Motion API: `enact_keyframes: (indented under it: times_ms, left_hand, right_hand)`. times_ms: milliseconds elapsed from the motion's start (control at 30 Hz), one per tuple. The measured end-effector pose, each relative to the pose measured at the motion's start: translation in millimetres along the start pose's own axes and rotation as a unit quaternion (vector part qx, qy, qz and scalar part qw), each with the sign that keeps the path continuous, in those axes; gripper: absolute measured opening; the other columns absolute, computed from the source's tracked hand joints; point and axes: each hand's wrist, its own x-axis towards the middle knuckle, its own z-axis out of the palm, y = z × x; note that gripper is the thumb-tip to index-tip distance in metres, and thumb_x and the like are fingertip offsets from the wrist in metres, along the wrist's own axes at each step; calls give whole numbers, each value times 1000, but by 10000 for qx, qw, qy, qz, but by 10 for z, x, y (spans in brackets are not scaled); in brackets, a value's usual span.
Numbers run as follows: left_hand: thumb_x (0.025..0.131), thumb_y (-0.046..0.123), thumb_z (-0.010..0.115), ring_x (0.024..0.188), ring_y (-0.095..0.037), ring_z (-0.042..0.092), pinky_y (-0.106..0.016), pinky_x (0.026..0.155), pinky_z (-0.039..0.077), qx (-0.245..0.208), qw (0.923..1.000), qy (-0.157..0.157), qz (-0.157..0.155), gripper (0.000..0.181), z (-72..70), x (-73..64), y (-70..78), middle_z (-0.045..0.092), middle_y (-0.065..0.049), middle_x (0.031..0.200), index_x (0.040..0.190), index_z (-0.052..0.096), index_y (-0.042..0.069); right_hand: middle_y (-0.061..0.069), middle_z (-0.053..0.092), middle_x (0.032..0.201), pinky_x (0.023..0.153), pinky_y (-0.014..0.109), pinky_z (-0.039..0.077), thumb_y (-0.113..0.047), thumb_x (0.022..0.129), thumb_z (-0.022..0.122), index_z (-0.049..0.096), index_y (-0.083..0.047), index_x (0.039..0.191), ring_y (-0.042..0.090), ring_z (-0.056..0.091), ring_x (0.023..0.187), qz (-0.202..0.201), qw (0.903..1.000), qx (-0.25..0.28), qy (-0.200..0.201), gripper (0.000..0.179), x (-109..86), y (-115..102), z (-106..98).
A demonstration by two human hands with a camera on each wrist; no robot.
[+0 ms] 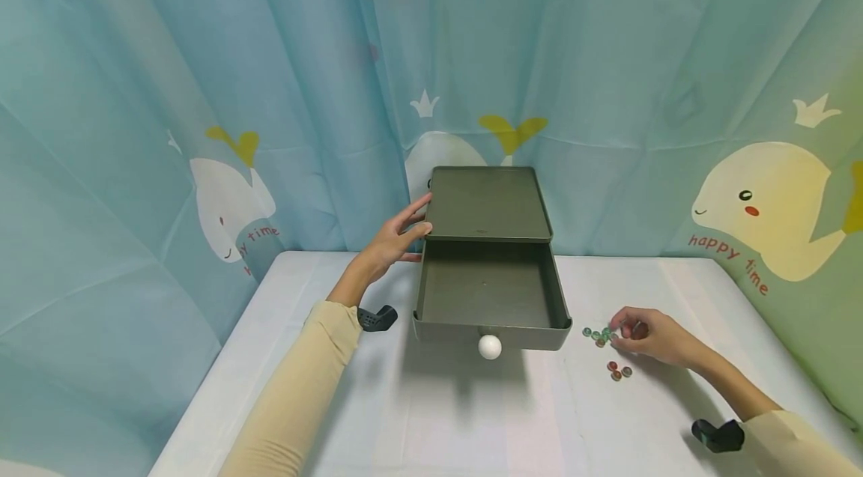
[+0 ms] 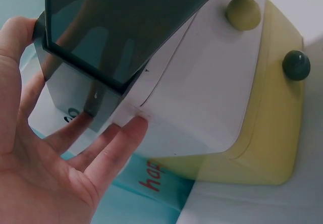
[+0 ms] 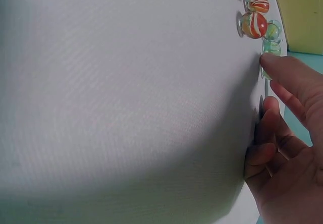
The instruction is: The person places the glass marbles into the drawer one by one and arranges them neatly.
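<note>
In the head view a small cabinet (image 1: 491, 201) has its dark olive top drawer (image 1: 495, 339) pulled out, with a white knob (image 1: 490, 347). My left hand (image 1: 389, 239) rests against the cabinet's left side, thumb by the top edge, fingers spread. Green marbles (image 1: 596, 335) lie on the table to the right of the drawer. My right hand (image 1: 652, 336) is down among them; thumb and index finger close around a green marble (image 3: 267, 73), while the other fingers curl in. Nearby lie red-striped marbles (image 3: 254, 25), several in a group.
Below the top drawer, the left wrist view shows a white drawer (image 2: 202, 72) with a yellow-green knob (image 2: 243, 13) and a yellow drawer (image 2: 277, 113) with a dark green knob (image 2: 296, 65). A white cloth covers the table (image 1: 323, 417). A whale-print curtain (image 1: 607, 73) hangs behind.
</note>
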Motion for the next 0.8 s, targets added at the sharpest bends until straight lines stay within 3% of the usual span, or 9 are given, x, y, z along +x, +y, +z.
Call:
enact_keyframes:
  times_ms: [567, 800]
  left_hand:
    - [105, 30, 58, 149, -32, 33, -61, 103, 48, -38, 10000, -3, -5, 63, -1, -4, -5, 23, -8, 168, 162, 31, 39]
    - [105, 31, 59, 149, -32, 34, -61, 103, 48, -39, 10000, 4, -19, 63, -1, -12, 9, 23, -8, 168, 162, 32, 40]
  right_hand:
    - [-5, 54, 79, 58, 25, 39, -10, 86, 82, 68, -13, 93, 4, 46, 68, 435, 9987, -230, -157, 16, 5, -24, 9]
    - [-6, 53, 79, 58, 25, 39, -9, 86, 81, 68, -13, 93, 3, 46, 68, 355, 9989, -266, -134, 15, 6, -48, 4]
